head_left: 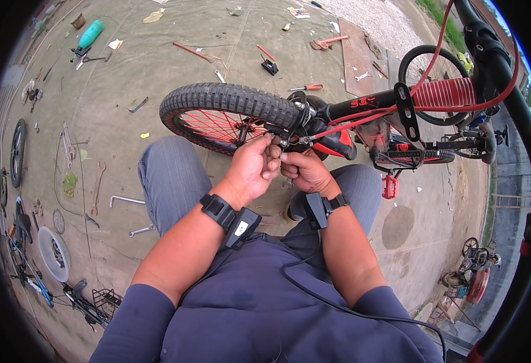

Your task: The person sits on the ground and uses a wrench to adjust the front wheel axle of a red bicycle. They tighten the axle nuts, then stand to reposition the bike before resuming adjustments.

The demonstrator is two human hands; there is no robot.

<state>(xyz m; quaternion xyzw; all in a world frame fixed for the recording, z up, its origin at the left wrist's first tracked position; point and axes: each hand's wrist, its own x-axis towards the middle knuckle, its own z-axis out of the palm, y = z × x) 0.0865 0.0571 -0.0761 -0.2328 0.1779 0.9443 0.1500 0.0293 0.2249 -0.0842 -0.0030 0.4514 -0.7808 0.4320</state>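
A small red and black bicycle [368, 112] lies in front of me, its knobby front tyre [229, 100] with red spokes just beyond my knees. My left hand [252, 168] and my right hand [303, 171] are pressed together at the brake caliper [290, 140] beside the tyre. The fingers of both hands pinch a small metal part there, close to a red brake cable [362, 121]; my fingers hide exactly what they grip. Both wrists carry black strapped devices with a cable.
Tools are scattered on the concrete: an L-shaped wrench [125, 199] and a spanner [141, 230] by my left knee, a screwdriver [306, 88], a green bottle [89, 35]. Wheels and bike parts [17, 151] lie along the left. A black frame tube [520, 103] crosses the right side.
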